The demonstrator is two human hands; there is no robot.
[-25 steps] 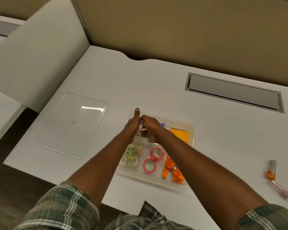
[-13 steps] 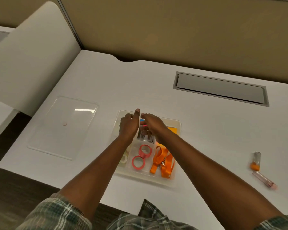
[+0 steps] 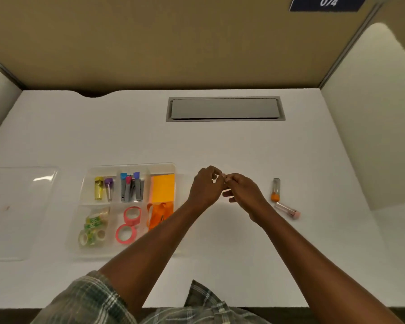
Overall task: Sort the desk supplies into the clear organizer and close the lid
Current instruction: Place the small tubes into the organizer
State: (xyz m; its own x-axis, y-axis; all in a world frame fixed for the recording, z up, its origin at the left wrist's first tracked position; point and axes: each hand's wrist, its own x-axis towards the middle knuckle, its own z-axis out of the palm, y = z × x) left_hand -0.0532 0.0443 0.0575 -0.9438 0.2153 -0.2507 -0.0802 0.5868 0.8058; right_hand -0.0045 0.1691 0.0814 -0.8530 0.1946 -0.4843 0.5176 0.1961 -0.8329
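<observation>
Off the organizer [image 3: 136,165] now, left hand [image 3: 205,187] and right hand [image 3: 242,191] meet fingertips, curled; contents unclear.

A person is wearing a green, grey and white plaid shirt [image 3: 201,307], its sleeve [image 3: 87,300] leaving the forearm showing.

The clear lid [image 3: 17,213] is cut off by the left edge. The near right corner of the clear organizer [image 3: 131,166] is hidden behind the left forearm [image 3: 154,249]. The orange item [image 3: 157,213] in that compartment is partly covered and cannot be identified. Where the curled fingertips of the left hand [image 3: 205,188] and the right hand [image 3: 243,192] meet, it cannot be told whether anything is pinched. The blue sign [image 3: 327,3] is cropped by the top edge.
</observation>
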